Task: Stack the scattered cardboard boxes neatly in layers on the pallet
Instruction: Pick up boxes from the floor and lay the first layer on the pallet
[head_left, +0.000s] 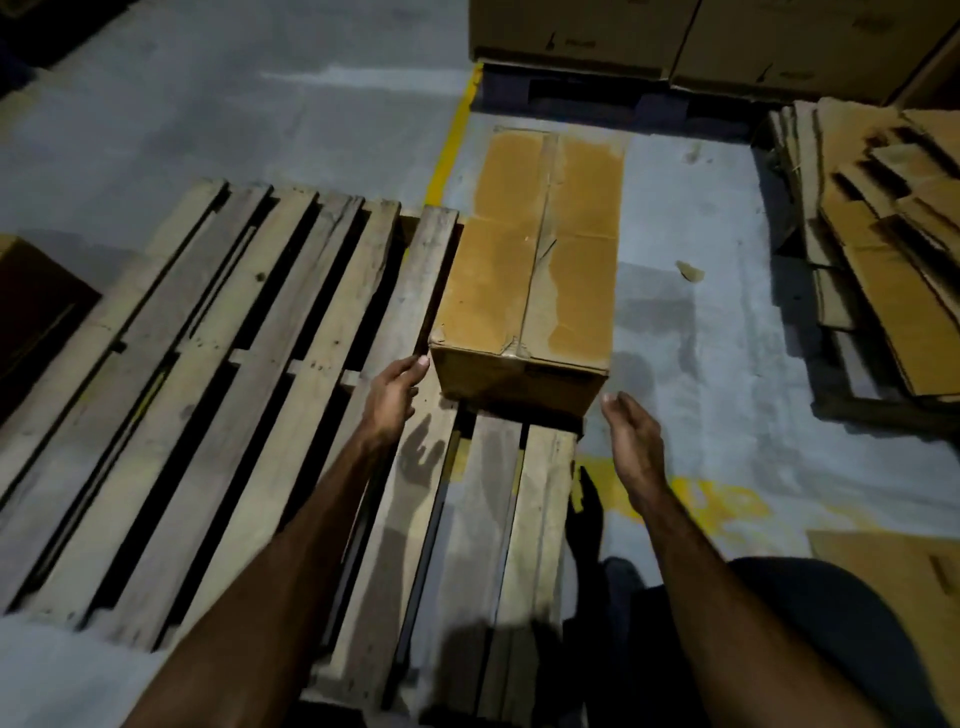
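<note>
**First box on the pallet, hands just off it**

So the taped cardboard box (530, 270) is lying lengthwise at centre frame, along the right edge of the wooden pallet (208, 364). Its near end looks to rest on the slats, but whether the far end does or hangs over the grey floor (691, 364) I can't tell, the box hides that. Tucked against the edge like this, I'd guess it's meant to start a tidy first row.

Left hand (392, 395) has its fingertips at the box's near left corner, fingers relaxed, gripping nothing. Right hand (631, 436) is loose and apart from the near right corner, not touching. Both are empty.

Hard to read: the lighting is dim. A dark box (36, 312) at the left edge is cut off. Flattened cardboard (883, 234) is piled at upper right, and stacked boxes (675, 41) along the top are cropped.
</note>
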